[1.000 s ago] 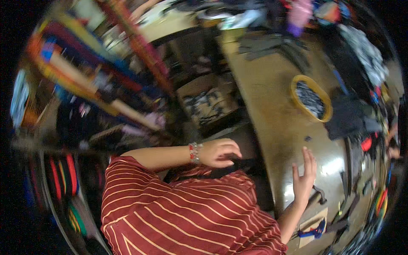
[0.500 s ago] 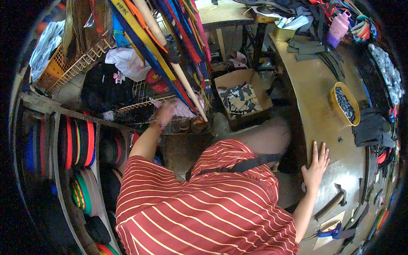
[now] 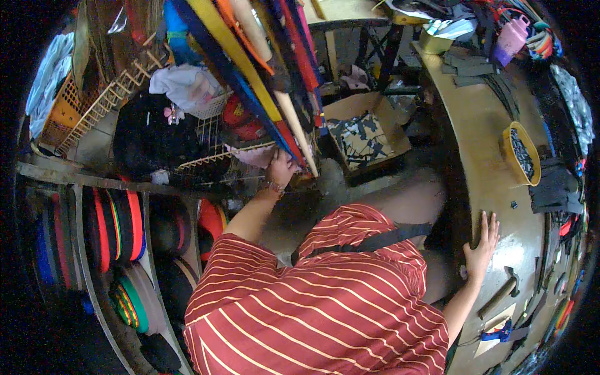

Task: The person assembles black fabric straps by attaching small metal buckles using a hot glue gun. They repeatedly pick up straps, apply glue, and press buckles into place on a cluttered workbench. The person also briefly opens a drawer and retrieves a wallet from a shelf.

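My left hand [image 3: 282,170] reaches forward to the lower ends of a bundle of hanging straps [image 3: 259,97] in yellow, blue, red and orange. Its fingers look bent against the straps, partly hidden and slightly blurred, so whether it grips them I cannot tell. A pale wooden pole [image 3: 294,128] slants down among the straps, just right of that hand. Behind the hand lies a light pink cloth [image 3: 253,156]. My right hand [image 3: 481,247] rests flat on the worktable [image 3: 465,125], fingers spread and holding nothing. A hammer [image 3: 501,294] lies nearer me on the tabletop.
Rolls of coloured webbing [image 3: 115,225] fill the shelf on the left. A cardboard box [image 3: 390,128] of dark scraps stands on the floor ahead. On the worktable are a yellow tub of small dark pieces [image 3: 522,153] and a pink-purple bottle [image 3: 511,40]. A wire rack [image 3: 103,106] stands far left.
My left hand has moved right, from beside the pink cloth to the lower ends of the straps. My right hand stays flat on the worktable. The whole view has shifted slightly.
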Demonstrator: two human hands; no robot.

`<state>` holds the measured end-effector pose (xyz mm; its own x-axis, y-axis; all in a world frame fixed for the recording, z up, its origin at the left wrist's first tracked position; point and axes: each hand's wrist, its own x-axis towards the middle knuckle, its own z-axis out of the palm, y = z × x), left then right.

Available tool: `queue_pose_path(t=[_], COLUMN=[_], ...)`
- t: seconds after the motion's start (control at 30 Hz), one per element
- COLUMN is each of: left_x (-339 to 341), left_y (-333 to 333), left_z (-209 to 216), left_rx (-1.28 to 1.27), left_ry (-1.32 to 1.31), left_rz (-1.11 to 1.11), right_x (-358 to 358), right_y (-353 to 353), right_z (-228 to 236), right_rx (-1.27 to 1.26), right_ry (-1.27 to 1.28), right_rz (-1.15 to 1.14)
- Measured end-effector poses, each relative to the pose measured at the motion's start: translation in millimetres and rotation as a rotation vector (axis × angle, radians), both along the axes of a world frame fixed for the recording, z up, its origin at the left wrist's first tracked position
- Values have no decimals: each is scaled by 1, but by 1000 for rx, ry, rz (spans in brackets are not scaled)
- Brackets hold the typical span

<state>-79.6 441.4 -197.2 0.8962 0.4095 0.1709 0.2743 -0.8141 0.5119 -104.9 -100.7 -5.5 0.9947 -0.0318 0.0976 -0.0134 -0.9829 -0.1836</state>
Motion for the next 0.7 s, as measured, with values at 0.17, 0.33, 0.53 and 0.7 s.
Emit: queue_pose_path(t=[0.17, 0.33, 0.53, 0.7], left_x=[4, 1, 8, -8], left_y=[-18, 22, 121, 193], left_z=[6, 4, -18, 3], left_rx=[-167, 33, -85, 210], left_ry=[-168, -220, 205, 458], left_rz=[93, -304, 136, 166], right_x=[2, 2, 1, 1], right_y=[-1, -5, -4, -2], right_z=[-1, -4, -2, 1], right_rx=[10, -8, 23, -4], right_ry=[-55, -47, -33, -28], right_rz=[56, 43, 51, 59])
